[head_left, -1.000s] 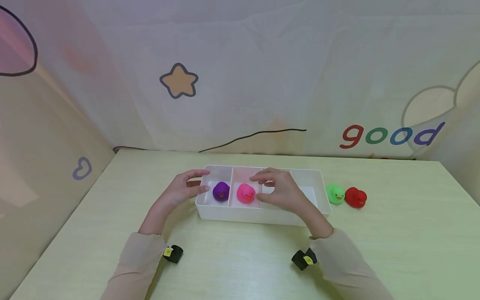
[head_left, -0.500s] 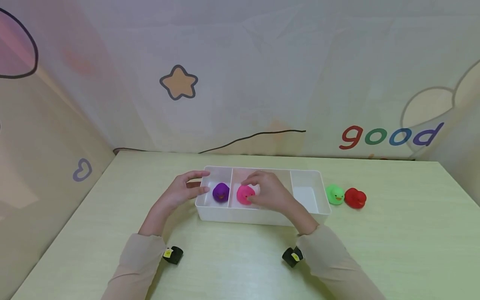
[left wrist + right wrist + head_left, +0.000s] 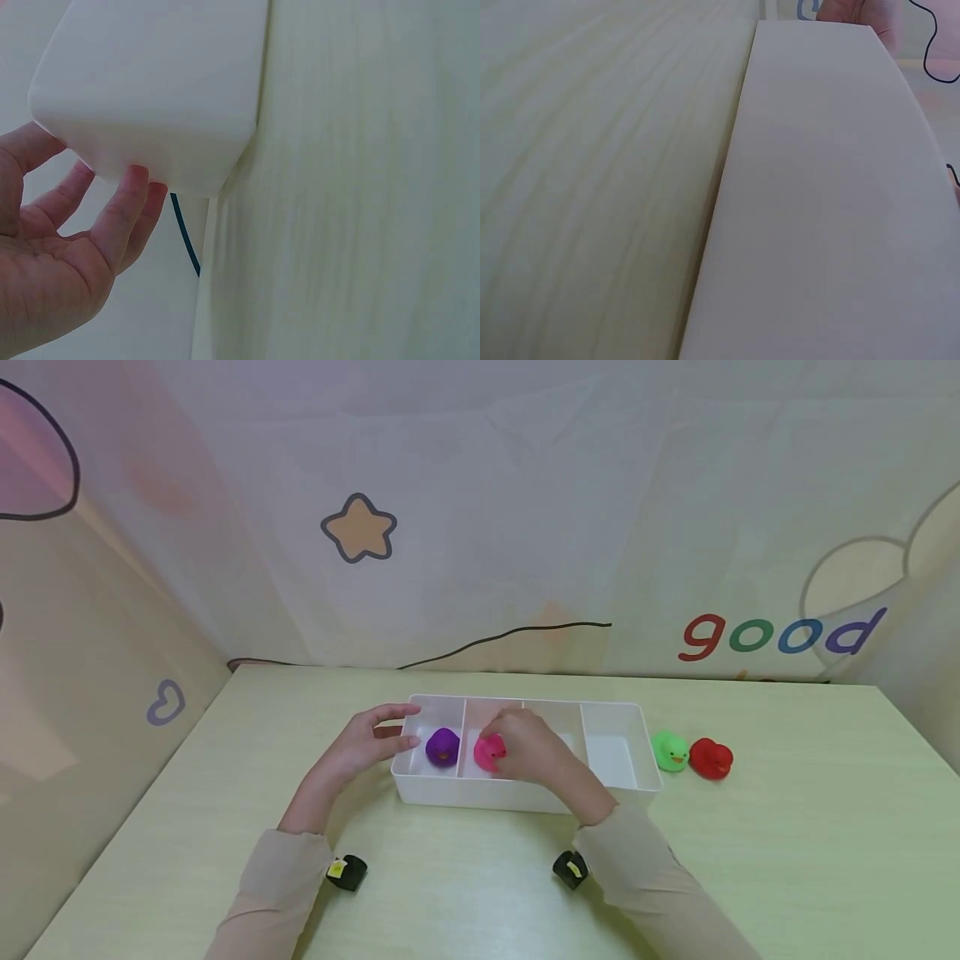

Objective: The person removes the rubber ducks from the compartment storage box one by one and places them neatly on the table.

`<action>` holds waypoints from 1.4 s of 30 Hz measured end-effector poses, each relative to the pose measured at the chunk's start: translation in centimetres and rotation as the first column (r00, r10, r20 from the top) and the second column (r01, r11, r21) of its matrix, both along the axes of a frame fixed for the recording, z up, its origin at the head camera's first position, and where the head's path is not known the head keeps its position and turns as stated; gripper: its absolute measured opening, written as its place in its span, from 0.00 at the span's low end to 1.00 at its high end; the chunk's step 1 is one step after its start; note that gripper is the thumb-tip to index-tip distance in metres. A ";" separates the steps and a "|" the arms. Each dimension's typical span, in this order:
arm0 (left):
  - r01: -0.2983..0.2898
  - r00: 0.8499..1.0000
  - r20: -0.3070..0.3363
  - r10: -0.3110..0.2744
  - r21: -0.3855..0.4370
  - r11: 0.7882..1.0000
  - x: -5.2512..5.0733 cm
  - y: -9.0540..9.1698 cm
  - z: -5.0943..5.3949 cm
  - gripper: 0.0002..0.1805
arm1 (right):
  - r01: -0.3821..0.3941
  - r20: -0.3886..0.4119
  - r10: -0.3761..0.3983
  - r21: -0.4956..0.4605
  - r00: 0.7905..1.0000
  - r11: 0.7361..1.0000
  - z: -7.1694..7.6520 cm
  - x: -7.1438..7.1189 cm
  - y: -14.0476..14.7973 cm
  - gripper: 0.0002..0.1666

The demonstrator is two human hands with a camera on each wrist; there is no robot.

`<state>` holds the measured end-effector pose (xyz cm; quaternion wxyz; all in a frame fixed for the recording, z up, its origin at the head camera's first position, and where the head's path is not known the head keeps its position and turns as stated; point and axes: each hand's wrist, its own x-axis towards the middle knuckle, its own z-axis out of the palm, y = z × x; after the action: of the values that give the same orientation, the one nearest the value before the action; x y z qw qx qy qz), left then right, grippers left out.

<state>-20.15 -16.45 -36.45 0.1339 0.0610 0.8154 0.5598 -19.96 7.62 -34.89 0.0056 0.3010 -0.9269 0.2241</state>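
Note:
A white divided box lies across the table. Its leftmost compartment holds a purple duck, and the one beside it a pink duck. My right hand pinches the pink duck from the right, its fingertips partly hidden behind the hand. At the box's left end my left hand has its fingers spread; in the left wrist view the fingertips of that hand touch the box's end wall. The right wrist view shows mostly the box's long side.
Just right of the box sit a green duck and, touching or nearly touching it, a red duck. A printed cloth stands behind the table. The two right compartments of the box hold no ducks.
My right hand has moved left and down over the box, and its fingers have closed on the pink duck. My left hand has stayed at the box's left end.

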 end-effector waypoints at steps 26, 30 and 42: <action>0.000 1.000 0.006 0.000 -0.001 1.000 0.0 0.1 0.1 0.28 | 0.002 0.022 0.002 -0.154 1.000 0.988 0.5 0.6 1.4 0.14; 0.005 1.000 0.001 -0.005 -0.003 1.000 0.1 0.1 0.0 0.28 | -0.008 0.013 0.011 -0.213 1.000 0.977 0.8 0.7 1.8 0.13; 0.016 1.000 -0.003 -0.016 0.004 1.000 0.1 0.0 0.0 0.29 | 0.003 -0.041 -0.017 -0.329 0.999 0.944 2.1 1.5 3.2 0.17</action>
<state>-20.05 -16.46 -36.48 0.1369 0.0686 0.8139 0.5604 -18.43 10.86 -32.75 0.0767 0.2960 -0.8777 0.3689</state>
